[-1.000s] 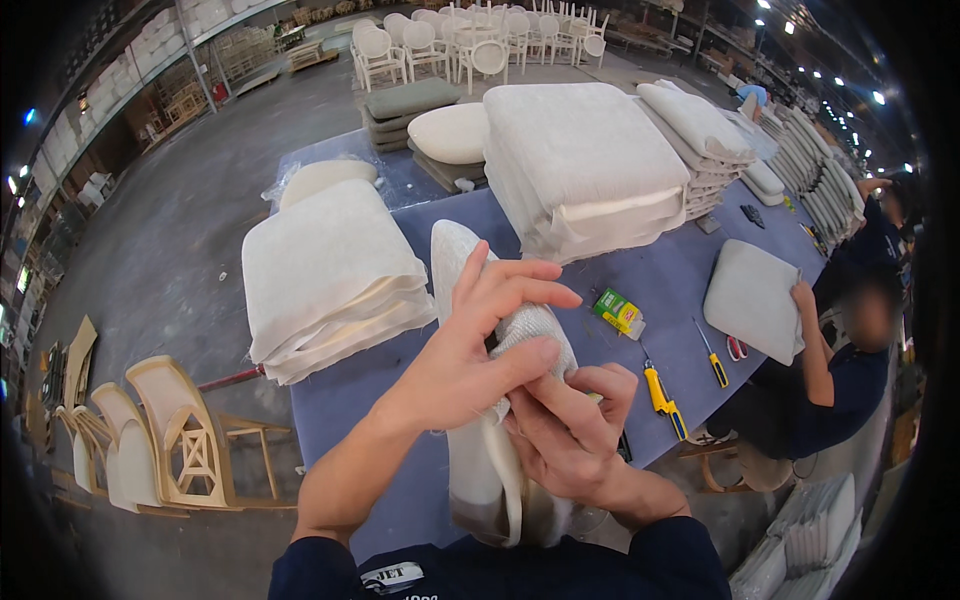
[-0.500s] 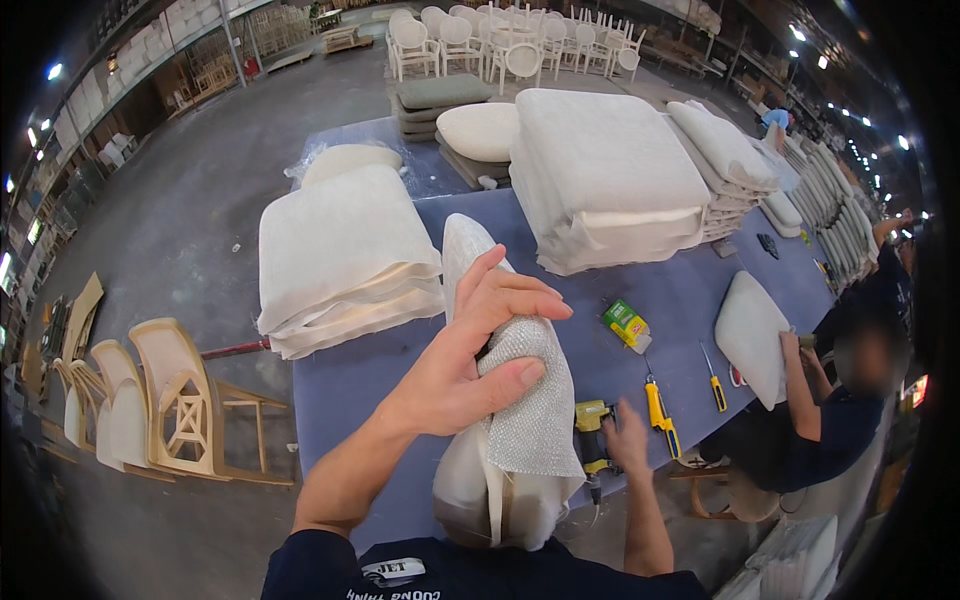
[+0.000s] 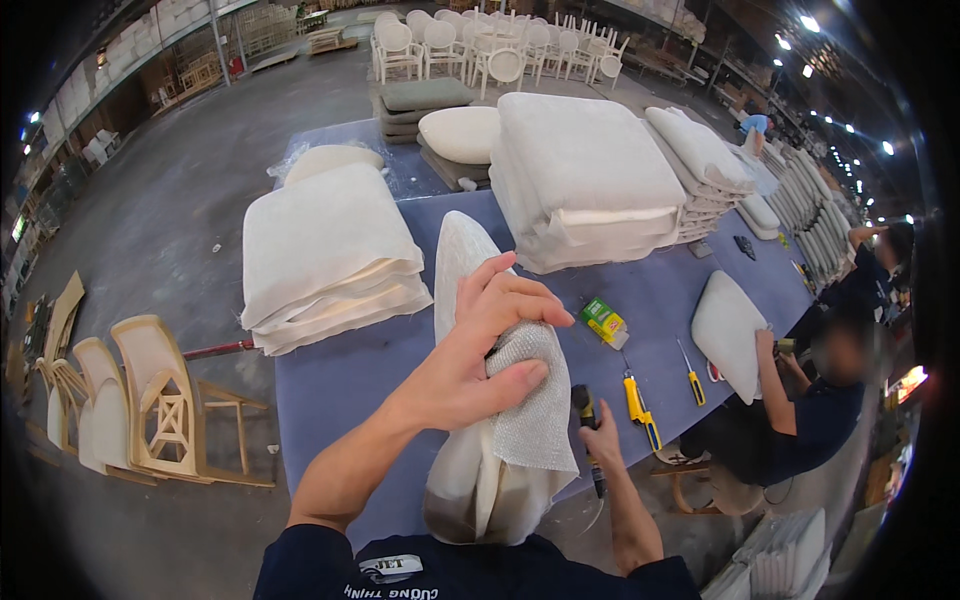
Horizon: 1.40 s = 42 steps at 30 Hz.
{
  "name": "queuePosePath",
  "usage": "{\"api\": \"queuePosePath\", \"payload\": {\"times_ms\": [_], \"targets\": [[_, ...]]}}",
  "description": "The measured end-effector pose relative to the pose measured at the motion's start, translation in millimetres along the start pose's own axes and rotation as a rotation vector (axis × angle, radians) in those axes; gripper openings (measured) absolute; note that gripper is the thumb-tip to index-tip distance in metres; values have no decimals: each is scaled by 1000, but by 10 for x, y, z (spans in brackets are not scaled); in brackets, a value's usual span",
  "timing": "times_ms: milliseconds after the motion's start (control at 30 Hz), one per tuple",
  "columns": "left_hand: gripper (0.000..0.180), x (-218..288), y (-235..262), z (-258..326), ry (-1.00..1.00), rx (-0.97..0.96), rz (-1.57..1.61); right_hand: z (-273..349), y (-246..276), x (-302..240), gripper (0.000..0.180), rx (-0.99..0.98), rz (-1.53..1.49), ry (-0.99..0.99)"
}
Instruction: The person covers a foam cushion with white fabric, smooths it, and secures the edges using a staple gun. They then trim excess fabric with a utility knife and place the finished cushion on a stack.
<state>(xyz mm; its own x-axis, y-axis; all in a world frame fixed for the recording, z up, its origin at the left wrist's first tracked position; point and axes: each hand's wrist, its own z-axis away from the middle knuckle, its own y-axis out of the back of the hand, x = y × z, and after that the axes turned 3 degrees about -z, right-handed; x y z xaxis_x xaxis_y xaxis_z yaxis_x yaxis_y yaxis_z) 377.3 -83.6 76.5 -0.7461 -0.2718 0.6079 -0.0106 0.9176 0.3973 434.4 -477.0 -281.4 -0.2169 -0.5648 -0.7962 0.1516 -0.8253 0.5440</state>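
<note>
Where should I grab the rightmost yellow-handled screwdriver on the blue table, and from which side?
Probably by its yellow handle, from your near side: the screwdriver lies with that thicker end toward you, its thin shaft pointing away.

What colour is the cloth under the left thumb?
The cloth is pale grey, finely speckled; the head view shows it best.

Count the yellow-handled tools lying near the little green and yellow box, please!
2: one yellow-handled tool just below the green and yellow box, the other yellow-handled tool to its right, nearer the seated person. More might be hidden.
</note>
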Motion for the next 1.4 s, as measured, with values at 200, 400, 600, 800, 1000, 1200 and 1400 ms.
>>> {"api": "queuePosePath", "payload": {"times_ms": [200,400,600,800,1000,1200,1400], "targets": [[44,28,-28,24,5,0,14,1029,1224,-1721,66,66,-452,227],[45,48,-25,91,3,-24,20,1879,1885,-3259,50,156,206,1003],[45,16,122,186,-6,-4,-9,2415,1569,-4496,50,-186,529,1137],[46,-33,135,176,-48,6,35,2498,1445,-4931,56,-227,861,1206],[48,-41,189,214,-40,21,45,2434,1285,-5048,60,-266,952,1201],[48,-61,230,233,-36,28,54,2401,1240,-5106,60,-285,972,1192],[50,-73,253,235,-34,21,69,2380,1208,-5112,59,-283,953,1190]]}}
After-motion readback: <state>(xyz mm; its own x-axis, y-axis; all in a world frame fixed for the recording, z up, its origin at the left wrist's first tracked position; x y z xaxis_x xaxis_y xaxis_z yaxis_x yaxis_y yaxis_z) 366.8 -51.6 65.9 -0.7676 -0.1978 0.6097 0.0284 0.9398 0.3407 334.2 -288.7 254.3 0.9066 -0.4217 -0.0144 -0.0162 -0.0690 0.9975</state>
